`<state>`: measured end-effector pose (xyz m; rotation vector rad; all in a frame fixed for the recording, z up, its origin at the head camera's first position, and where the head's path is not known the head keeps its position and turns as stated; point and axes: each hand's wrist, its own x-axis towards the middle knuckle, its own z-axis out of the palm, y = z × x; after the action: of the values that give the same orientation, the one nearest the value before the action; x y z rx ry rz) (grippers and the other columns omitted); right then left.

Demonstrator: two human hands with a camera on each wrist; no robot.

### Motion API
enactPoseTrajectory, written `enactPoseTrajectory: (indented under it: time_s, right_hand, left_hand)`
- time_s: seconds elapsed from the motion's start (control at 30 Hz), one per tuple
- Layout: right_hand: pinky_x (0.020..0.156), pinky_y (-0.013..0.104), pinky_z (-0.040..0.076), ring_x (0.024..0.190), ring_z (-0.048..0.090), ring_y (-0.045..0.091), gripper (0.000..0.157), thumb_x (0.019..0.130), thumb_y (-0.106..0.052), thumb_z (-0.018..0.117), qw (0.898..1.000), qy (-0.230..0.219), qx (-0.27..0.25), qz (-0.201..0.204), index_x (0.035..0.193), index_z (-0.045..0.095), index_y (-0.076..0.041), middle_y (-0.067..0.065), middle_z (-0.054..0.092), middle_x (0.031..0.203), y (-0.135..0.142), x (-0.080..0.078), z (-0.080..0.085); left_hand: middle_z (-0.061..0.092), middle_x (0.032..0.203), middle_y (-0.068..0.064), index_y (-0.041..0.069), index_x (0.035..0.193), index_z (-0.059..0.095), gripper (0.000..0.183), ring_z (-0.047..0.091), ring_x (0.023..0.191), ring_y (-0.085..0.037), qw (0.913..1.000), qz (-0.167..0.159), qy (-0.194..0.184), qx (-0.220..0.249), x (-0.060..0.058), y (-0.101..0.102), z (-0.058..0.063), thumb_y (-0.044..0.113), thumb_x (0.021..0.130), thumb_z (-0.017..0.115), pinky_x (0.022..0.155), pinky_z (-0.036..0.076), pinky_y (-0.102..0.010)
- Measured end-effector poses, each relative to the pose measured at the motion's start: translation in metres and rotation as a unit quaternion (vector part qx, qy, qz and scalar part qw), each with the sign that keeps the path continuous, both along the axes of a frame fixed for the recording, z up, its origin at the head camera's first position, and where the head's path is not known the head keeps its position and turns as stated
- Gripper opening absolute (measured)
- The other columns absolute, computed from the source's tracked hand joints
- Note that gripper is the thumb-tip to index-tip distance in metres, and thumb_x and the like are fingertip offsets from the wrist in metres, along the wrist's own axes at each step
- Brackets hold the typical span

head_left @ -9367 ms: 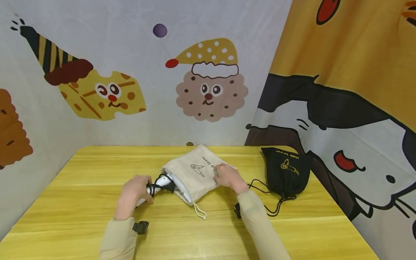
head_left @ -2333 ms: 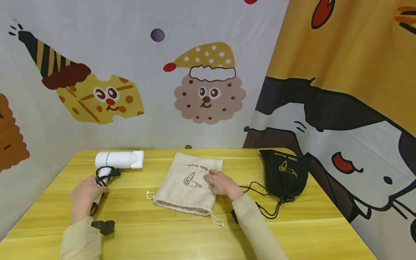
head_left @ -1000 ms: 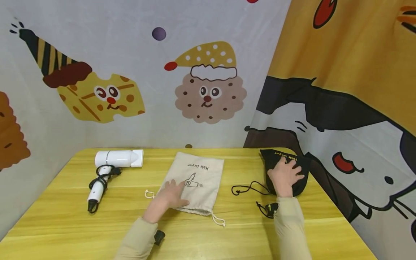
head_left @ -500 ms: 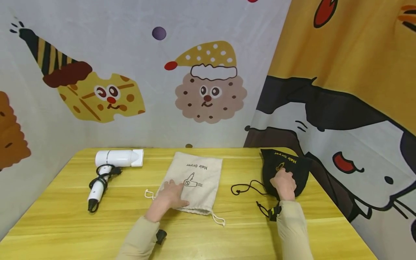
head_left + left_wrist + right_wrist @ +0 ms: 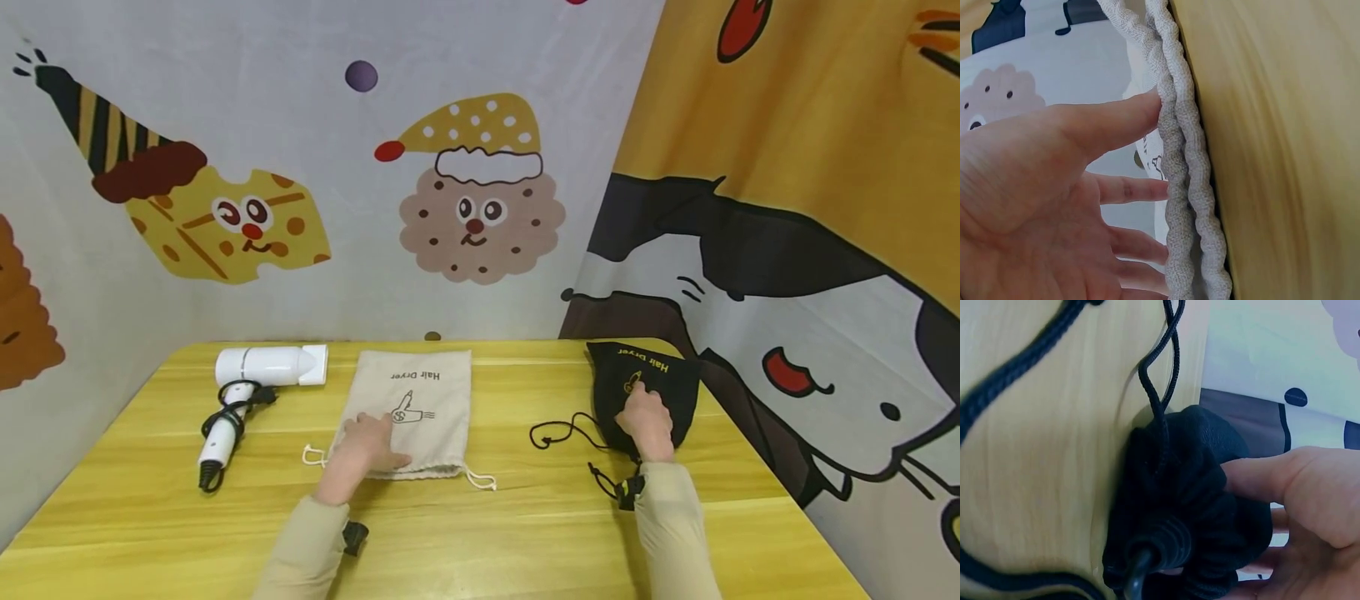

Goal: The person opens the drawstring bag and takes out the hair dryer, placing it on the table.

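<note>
My left hand [image 5: 363, 442] lies on the near left part of a beige drawstring pouch [image 5: 431, 375] printed "Hair Dryer". In the left wrist view its thumb and straight fingers [image 5: 1129, 187] touch the cloth beside the gathered mouth. At the right, my right hand [image 5: 649, 421] grips a bulging black drawstring pouch [image 5: 682, 387] with the same print. The right wrist view shows the thumb on the black cloth, other fingers partly hidden behind it. A ribbed black cord end [image 5: 1169, 540] pokes from its mouth. A white hair dryer [image 5: 270, 365] lies at the left, cord wound around its handle.
Black drawstrings [image 5: 570, 427] trail left of the black pouch. White strings [image 5: 480, 479] stick out at both sides of the beige one. The wooden table [image 5: 465, 550] ends at a curtain [image 5: 292, 308] with cartoon figures.
Earlier the left hand drew the hair dryer from the beige pouch and laid it left. The right hand went over to the black pouch and took hold. Lately the beige pouch slid left.
</note>
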<state>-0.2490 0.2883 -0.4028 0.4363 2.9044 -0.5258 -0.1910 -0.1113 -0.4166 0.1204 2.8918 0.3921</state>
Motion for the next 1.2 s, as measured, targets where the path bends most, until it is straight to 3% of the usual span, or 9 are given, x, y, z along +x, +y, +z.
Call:
enactPoseTrajectory:
  time_s: [0.5,0.73,1.2]
  right_hand:
    - [0.090,0.060,0.047,0.111,0.051,0.054,0.074,0.084,-0.018,0.070,0.994,0.045,0.030,0.093,0.141,0.030,0.008,0.036,0.042,0.134,-0.042,-0.002,-0.006]
    - [0.090,0.058,0.048,0.109,0.054,0.050,0.071,0.083,-0.021,0.073,0.990,0.056,0.034,0.127,0.138,0.036,0.005,0.032,0.047,0.131,-0.068,-0.006,-0.010]
    - [0.087,0.052,0.052,0.105,0.059,0.042,0.070,0.082,-0.024,0.074,0.980,0.077,0.043,0.178,0.137,0.040,0.002,0.027,0.052,0.128,-0.118,-0.002,-0.011]
  left_hand:
    - [0.053,0.115,-0.039,-0.008,0.133,0.043,0.081,0.051,0.103,-0.053,0.9998,0.016,-0.011,0.003,-0.001,-0.028,0.002,0.040,0.077,0.074,0.089,0.045,-0.063]
    - [0.052,0.118,-0.040,-0.009,0.133,0.043,0.080,0.049,0.108,-0.053,0.9998,0.013,-0.007,0.011,-0.001,-0.031,0.003,0.038,0.077,0.075,0.095,0.040,-0.062]
    - [0.052,0.115,-0.040,-0.008,0.133,0.043,0.081,0.051,0.102,-0.052,0.9994,0.033,-0.012,0.007,-0.001,-0.038,0.001,0.039,0.076,0.075,0.090,0.044,-0.062]
